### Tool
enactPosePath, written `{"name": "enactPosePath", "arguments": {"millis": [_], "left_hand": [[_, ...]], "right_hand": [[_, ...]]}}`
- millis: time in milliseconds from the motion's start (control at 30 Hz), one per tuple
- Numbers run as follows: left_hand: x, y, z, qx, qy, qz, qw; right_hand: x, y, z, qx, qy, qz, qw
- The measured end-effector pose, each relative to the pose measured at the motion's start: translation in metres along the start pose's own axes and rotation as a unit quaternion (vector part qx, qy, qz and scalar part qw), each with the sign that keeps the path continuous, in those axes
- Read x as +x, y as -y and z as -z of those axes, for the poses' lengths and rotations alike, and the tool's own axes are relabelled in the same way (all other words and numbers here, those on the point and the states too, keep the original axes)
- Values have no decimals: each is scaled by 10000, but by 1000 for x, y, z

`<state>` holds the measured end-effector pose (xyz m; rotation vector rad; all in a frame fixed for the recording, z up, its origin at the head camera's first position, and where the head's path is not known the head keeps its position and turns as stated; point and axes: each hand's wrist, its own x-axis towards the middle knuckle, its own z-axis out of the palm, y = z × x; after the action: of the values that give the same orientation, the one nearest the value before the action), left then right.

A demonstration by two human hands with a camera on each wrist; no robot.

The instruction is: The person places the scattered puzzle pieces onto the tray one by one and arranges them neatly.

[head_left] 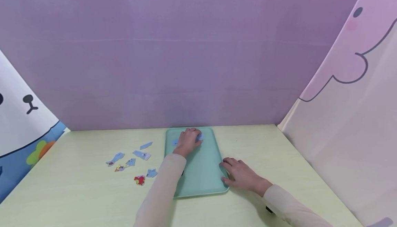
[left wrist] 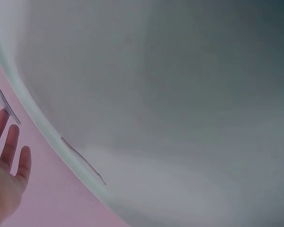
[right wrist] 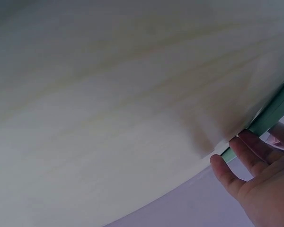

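Observation:
A light green tray point(head_left: 203, 182) lies on the table, its long side running away from me. Over its far end, my left hand point(head_left: 187, 142) pinches a flat blue puzzle piece point(head_left: 200, 137) between thumb and fingers. In the left wrist view that puzzle piece point(left wrist: 9, 108) shows edge-on, held at the fingertips. Another blue puzzle piece point(head_left: 175, 142) lies in the tray, partly hidden by the left hand. My right hand point(head_left: 243, 176) rests against the tray's right rim with loosely bent fingers. In the right wrist view the fingertips touch the tray's green side point(right wrist: 272, 111).
Left of the tray, several irregular printed pieces lie loose on the pale table point(head_left: 83, 185), among them a red piece point(head_left: 140, 180) and a blue strip point(head_left: 146, 145). A purple curtain point(head_left: 198, 54) stands behind the table, with printed cloth point(head_left: 347, 116) on the right.

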<state>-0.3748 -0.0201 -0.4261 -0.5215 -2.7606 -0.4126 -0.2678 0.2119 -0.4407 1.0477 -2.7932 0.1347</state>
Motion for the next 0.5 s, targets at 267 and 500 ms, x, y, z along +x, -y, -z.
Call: {"name": "enactPosePath", "arguments": {"millis": [267,500], "left_hand": [[1,-3,-1,-87,-22,19,10000],[2,-4,-2,-29,99,76,9999]], "right_hand": [[-1,0,0,-87,9,10,10000],[0,-1,0,-72,80,-3,9999]]}}
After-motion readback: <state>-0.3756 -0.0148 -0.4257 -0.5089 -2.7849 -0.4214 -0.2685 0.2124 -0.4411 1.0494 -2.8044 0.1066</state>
